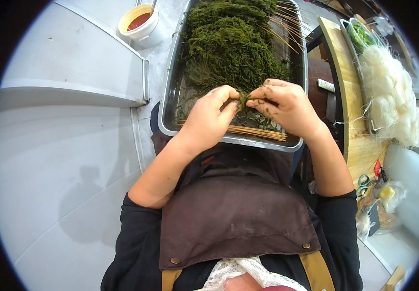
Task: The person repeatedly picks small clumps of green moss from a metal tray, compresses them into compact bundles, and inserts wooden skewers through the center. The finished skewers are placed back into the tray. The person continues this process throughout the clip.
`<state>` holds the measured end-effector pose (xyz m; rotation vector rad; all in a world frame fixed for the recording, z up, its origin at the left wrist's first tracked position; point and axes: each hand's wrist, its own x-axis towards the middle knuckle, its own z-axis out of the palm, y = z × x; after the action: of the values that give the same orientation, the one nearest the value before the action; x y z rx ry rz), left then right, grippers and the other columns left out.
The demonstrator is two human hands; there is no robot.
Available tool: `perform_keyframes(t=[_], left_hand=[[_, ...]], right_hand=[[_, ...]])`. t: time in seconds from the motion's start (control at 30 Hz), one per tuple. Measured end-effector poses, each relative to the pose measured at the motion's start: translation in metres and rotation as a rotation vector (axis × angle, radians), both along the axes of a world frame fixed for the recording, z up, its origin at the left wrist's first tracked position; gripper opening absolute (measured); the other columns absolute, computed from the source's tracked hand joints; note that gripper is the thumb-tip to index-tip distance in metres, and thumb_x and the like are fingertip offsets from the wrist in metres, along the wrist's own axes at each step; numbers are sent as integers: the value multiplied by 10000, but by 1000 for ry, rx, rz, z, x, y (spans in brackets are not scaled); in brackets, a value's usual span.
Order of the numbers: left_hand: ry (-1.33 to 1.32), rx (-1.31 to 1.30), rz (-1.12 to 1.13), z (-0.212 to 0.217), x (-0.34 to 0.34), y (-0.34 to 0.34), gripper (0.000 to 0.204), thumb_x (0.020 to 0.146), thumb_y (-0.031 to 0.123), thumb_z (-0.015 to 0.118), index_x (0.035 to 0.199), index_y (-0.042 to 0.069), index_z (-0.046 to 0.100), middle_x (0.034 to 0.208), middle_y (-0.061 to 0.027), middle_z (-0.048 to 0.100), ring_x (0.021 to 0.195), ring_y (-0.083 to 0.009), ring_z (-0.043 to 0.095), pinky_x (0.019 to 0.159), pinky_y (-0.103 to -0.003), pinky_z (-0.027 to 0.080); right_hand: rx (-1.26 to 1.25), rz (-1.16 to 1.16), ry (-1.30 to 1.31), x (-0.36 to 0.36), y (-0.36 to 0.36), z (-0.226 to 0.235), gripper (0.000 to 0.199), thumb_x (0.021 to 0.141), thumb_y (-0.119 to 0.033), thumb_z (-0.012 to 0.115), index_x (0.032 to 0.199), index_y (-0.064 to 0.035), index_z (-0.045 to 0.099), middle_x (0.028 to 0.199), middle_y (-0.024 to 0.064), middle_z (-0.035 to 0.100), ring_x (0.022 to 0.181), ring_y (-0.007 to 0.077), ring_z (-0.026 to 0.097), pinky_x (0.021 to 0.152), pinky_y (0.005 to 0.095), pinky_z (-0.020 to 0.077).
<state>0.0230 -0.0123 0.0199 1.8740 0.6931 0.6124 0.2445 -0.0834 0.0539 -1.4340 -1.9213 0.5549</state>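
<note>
My left hand and my right hand meet over the near part of a metal tray. Both have thumb and fingers pinched on a small bunch of dark green strands that looks like seaweed. Green bits cling to my right fingers. Just beyond them a big heap of the same seaweed fills the tray's far part, with thin wooden skewers poking out at its right. Loose bare skewers lie along the near edge, partly behind my left hand.
A white bucket of red-orange liquid with a handle in it stands left of the tray. On the right, a wooden table bears white noodle bundles and a container of greens. Scissors and plastic bags lie lower right.
</note>
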Motion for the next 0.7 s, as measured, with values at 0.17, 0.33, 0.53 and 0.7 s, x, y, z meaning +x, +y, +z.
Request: perform_keyframes(t=[0.17,0.33,0.53,0.7], left_hand=[[-311,-1085,-185,-1,-3,3,121,1049,150,635,1104,47,603,959,-15,660,843,-77,643,740,-235,534],[-434,-866,76,-11,8,-9,164,1020,68,652,1150,29,561,1013,-24,645,862,-99,644,745,-253,536],[-22,58,237,-16,3,-12,147,929,55,689,1029,-13,605,949,-165,673,904,-307,675,809,-383,536],[70,121,166,-10,-1,-9,153,933,67,662,1042,-26,609,998,-210,675,924,-390,655,828,-416,531]], right_hand=[[-121,-54,383,-8,-6,-29,145,959,-89,712,1089,-45,762,892,95,695,851,214,672,777,306,526],[-70,-136,151,-37,-24,-50,196,931,-12,588,1121,-21,638,1023,211,638,923,441,626,820,460,526],[-250,-120,91,-40,-20,-38,131,980,-85,615,969,35,667,839,207,662,775,398,635,682,434,507],[-82,-18,-92,-30,-12,-22,121,930,-104,715,938,17,704,821,182,680,759,366,655,678,439,527]])
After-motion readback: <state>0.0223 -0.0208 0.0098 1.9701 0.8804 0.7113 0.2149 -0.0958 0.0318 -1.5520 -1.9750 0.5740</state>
